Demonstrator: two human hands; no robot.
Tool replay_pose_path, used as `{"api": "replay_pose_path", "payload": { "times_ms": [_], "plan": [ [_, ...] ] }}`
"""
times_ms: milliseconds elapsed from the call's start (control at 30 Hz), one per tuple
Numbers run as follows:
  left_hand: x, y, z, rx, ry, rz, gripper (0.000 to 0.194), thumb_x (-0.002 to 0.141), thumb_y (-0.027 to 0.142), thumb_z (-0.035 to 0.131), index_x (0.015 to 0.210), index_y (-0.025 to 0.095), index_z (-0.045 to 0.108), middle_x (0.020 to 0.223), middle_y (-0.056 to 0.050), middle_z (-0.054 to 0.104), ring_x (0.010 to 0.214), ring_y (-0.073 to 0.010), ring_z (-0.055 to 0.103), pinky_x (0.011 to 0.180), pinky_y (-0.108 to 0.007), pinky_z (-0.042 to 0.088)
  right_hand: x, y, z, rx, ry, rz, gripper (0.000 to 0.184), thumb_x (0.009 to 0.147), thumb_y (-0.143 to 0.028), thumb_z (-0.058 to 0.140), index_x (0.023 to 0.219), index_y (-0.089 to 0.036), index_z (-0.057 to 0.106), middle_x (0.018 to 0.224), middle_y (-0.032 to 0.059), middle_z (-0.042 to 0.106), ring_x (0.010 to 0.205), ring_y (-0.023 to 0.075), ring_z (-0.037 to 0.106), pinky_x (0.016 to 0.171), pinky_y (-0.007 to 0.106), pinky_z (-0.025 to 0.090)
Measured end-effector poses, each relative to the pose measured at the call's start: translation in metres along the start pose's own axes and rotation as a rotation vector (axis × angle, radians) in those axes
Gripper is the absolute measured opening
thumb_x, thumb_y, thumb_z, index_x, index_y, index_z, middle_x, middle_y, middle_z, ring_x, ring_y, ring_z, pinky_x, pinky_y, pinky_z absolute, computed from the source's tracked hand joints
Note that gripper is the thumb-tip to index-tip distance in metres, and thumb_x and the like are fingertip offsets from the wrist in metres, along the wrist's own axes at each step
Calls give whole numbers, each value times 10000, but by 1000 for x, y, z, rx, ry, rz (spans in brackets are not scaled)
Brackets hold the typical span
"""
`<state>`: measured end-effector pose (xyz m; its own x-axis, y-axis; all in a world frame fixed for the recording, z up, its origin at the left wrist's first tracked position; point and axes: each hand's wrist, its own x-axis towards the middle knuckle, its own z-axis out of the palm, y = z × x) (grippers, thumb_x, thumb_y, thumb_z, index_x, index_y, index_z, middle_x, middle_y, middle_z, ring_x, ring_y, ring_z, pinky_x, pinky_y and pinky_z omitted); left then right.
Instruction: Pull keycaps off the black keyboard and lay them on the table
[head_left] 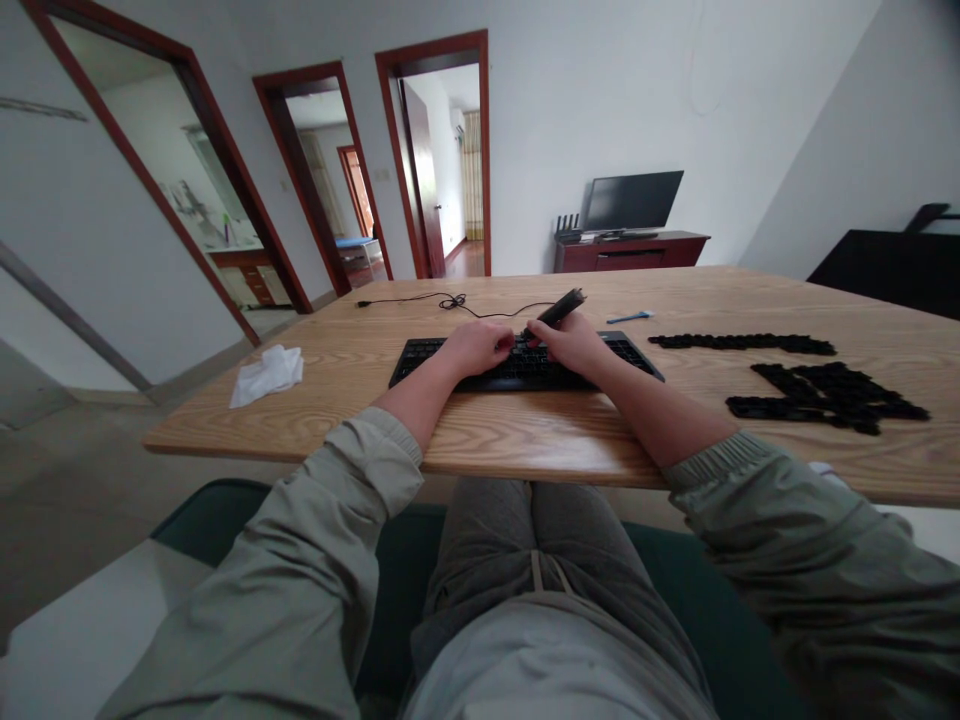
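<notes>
A black keyboard lies on the wooden table in front of me, with both hands over its middle. My right hand is closed around a thick black cylindrical tool. Its upper end tilts away to the right, and its lower end points down at the keys. Beside the tool's lower end, my left hand rests on the keyboard with its fingers curled together. Whatever those fingers may hold is too small and hidden to make out.
Rows of small black pieces, apparently keycaps, lie on the table at the right. A blue brush-like stick is behind the keyboard. A thin black cable trails to the left. A crumpled white tissue sits at the left.
</notes>
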<state>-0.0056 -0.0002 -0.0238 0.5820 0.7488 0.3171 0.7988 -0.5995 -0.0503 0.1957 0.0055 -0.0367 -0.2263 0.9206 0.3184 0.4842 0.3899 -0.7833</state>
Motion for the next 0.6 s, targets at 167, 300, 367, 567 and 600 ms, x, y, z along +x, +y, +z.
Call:
{"api": "replay_pose_path", "payload": {
  "times_ms": [167,300,367,567,600],
  "plan": [
    [0,2,2,-22,-15,13,244,893,251,528,963,195,755,957,-72,746,888,-211,672,796,-309,493,0,-1,-3,-130,21,-91,202,845,-338,550,717,-183,573,723,50,644,739,196,586,691,301,447],
    [0,1,2,-25,-14,32,251,898,253,526,959,202,764,934,-67,750,869,-211,671,783,-314,488,3,4,-4,-105,26,-159,126,830,-316,550,788,-198,565,807,53,652,827,217,586,791,335,469],
    [0,0,2,-28,-14,46,248,898,257,529,956,206,765,930,-64,750,860,-208,669,775,-313,484,3,4,-4,-88,17,-208,112,828,-314,545,810,-204,559,848,61,654,842,224,583,828,356,474],
    [-1,0,0,-12,-25,17,243,906,270,531,937,202,762,893,-66,743,830,-203,664,744,-304,475,2,-5,-1,-114,-48,-202,228,866,-388,499,742,-203,548,780,63,634,784,223,580,791,362,471],
    [-1,0,-1,-8,-28,3,240,907,275,535,931,197,760,895,-68,741,839,-203,665,749,-301,475,3,-7,0,-133,-44,-178,254,872,-408,492,742,-198,552,772,67,634,773,223,578,779,361,469]
  ]
}}
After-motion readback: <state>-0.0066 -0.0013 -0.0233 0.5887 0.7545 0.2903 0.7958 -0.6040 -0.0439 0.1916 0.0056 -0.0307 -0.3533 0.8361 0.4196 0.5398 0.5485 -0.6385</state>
